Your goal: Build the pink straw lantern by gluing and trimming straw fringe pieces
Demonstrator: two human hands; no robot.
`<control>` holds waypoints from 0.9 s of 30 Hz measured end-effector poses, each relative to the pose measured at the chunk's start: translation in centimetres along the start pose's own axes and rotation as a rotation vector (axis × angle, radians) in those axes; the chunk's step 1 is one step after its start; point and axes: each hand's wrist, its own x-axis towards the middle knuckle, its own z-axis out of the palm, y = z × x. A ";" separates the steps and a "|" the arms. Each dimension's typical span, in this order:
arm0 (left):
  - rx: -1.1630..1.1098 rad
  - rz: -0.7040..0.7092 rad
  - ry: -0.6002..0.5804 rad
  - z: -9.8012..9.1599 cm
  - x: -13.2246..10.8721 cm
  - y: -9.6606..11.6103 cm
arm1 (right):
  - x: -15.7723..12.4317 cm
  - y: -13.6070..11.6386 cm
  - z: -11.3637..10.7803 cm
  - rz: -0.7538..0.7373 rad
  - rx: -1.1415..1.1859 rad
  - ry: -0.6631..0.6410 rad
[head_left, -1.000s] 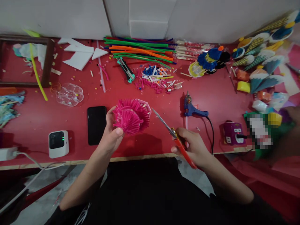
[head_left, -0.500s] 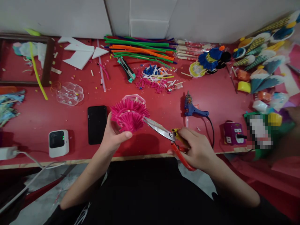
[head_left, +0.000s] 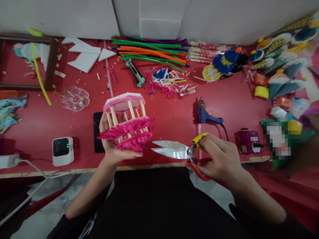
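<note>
My left hand [head_left: 113, 146] is closed around a pink craft piece [head_left: 127, 127], held on its side above the red table [head_left: 169, 109]. The piece has a pale pink plate, wooden sticks and tiers of pink straw fringes. My right hand [head_left: 219, 157] grips scissors [head_left: 174, 151] with red and yellow handles. The blades point left, slightly apart, just right of the fringes and not touching them.
A black phone [head_left: 97, 132] and a white device [head_left: 62, 151] lie by my left hand. A blue glue gun [head_left: 205, 114] and purple power strip [head_left: 248, 141] sit to the right. Long straws [head_left: 152, 53], cut straw bits [head_left: 166, 84], a utility knife [head_left: 136, 73] and foam pieces [head_left: 84, 56] lie farther back.
My left hand has turned the pink piece onto its side, showing the sticks and plate. The scissors have dropped lower and closer to me, away from the fringe.
</note>
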 end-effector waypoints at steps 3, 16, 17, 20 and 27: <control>-0.020 0.091 -0.008 0.3 0.1 0.4 | 0.0 -0.2 0.1 0.040 -0.032 0.001; -0.210 -0.280 -0.023 1.4 -0.8 0.8 | -0.3 -0.9 0.6 0.226 -0.015 -0.049; -0.208 -0.279 -0.028 1.4 -0.8 0.9 | -0.3 -0.9 0.6 0.230 -0.017 -0.053; -0.191 -0.281 -0.044 1.4 -0.7 1.0 | -0.3 -1.0 0.5 0.231 -0.029 -0.067; -0.132 -0.260 -0.087 1.1 -0.8 1.1 | 0.0 -0.9 0.3 0.218 -0.030 -0.080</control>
